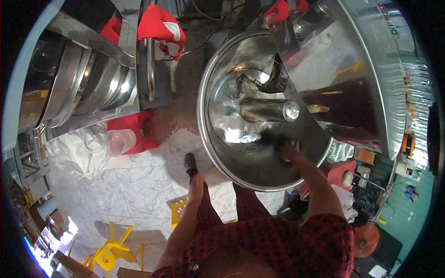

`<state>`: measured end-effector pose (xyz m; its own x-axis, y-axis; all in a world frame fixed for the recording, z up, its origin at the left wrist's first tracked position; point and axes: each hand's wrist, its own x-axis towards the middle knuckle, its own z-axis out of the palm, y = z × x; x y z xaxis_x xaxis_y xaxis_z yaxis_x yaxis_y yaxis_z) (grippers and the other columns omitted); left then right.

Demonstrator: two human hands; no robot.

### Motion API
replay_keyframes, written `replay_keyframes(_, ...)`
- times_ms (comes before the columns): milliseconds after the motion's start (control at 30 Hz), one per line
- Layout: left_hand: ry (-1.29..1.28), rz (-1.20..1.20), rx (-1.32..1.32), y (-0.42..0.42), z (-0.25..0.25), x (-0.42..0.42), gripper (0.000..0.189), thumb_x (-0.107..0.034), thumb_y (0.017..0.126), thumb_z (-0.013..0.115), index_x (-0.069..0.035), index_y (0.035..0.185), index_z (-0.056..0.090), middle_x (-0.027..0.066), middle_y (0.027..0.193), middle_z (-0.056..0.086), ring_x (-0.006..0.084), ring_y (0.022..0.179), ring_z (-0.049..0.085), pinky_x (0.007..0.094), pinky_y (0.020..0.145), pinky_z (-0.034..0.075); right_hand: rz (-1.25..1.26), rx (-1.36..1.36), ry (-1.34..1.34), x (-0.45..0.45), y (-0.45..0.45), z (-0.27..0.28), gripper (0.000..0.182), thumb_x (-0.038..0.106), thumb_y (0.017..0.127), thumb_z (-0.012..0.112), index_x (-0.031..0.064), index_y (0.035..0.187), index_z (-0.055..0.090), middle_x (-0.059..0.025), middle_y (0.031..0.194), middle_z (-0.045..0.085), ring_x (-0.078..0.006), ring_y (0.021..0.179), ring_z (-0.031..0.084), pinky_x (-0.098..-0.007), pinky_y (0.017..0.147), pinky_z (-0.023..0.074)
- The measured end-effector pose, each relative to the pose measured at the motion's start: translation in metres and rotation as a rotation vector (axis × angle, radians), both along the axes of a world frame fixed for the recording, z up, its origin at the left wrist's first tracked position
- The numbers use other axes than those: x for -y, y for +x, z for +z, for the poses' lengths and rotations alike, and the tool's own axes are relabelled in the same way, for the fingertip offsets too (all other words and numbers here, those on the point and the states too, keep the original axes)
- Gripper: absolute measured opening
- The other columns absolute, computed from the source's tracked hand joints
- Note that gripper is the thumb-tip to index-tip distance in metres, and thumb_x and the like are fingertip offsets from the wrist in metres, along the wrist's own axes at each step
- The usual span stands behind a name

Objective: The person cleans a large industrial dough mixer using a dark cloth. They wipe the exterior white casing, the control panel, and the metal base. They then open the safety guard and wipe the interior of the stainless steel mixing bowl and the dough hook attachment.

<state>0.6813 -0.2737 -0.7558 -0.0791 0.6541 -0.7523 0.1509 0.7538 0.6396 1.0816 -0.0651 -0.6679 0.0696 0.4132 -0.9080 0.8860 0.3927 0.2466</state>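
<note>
A large round stainless steel bowl [240,177] fills the centre, with a short metal column [264,109] rising from its middle. A dark metal bracket [278,78] reaches over the bowl from a polished steel housing [333,62]. My right hand [291,152] is inside the bowl near its lower right wall, blurred. A dark blurred patch lies beside its fingers; whether it is a held thing or a reflection cannot be told. My left hand [197,184] hangs left of the bowl, above the floor, near a dark speckled shoe [189,163]. Its fingers are not clear.
A similar steel machine [87,83] stands at the left. Below it are a red stool [140,135], a translucent plastic tub [121,141] and white sacking [80,149]. Yellow plastic stools [113,253] stand lower left. Red cloth [161,27] wraps a metal bar.
</note>
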Motion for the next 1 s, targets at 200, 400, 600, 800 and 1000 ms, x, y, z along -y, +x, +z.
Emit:
replay_keyframes(200,0.681,0.292,0.089,0.033,0.166,-0.185,0.048,-0.028,0.097,0.041,0.002,0.134,0.035,0.0176,0.132,0.043,0.0274,0.118,0.044,0.0357,0.099,0.033,-0.394,-0.413,-0.044,0.034,-0.016,-0.089,0.064,0.054,0.086,0.050,0.0082,0.130,0.049,-0.0162,0.130,0.048,-0.0287,0.124,0.042,-0.0459,0.105,0.0273)
replay_keyframes(400,0.731,0.352,-0.036,0.052,0.184,-0.204,0.036,-0.018,0.098,0.036,0.002,0.128,0.040,0.0185,0.119,0.049,0.0244,0.113,0.045,0.0321,0.095,0.035,-1.545,-1.513,-0.061,-0.045,-0.266,-0.007,0.068,0.051,0.095,0.037,0.0006,0.140,0.033,-0.0140,0.143,0.035,-0.0238,0.133,0.030,-0.0316,0.109,0.0212)
replay_keyframes(600,0.788,0.371,0.029,0.050,0.111,-0.180,0.049,-0.031,0.098,0.040,0.003,0.134,0.036,0.0145,0.126,0.047,0.0239,0.114,0.048,0.0327,0.096,0.037,-1.142,-1.530,0.468,-0.057,-0.303,0.090,0.067,0.042,0.094,0.045,-0.0027,0.141,0.027,-0.0234,0.141,0.034,-0.0312,0.132,0.031,-0.0364,0.107,0.0257)
replay_keyframes(800,0.611,0.442,-0.006,0.067,0.184,-0.198,0.041,-0.019,0.092,0.054,-0.002,0.127,0.042,0.0107,0.117,0.052,0.0200,0.101,0.052,0.0309,0.089,0.041,-0.399,-1.248,-0.219,0.063,-0.082,0.085,0.066,0.053,0.095,0.032,0.0040,0.139,0.035,-0.0245,0.136,0.040,-0.0370,0.129,0.035,-0.0436,0.109,0.0259)
replay_keyframes(1000,0.673,0.432,-0.025,0.056,0.155,-0.194,0.045,-0.002,0.082,0.054,0.000,0.125,0.043,0.0110,0.118,0.052,0.0222,0.103,0.051,0.0332,0.092,0.039,-0.168,-0.111,0.226,0.005,0.155,0.082,0.059,0.054,0.091,0.037,0.0053,0.119,0.054,-0.0240,0.117,0.053,-0.0358,0.110,0.051,-0.0446,0.095,0.0393)
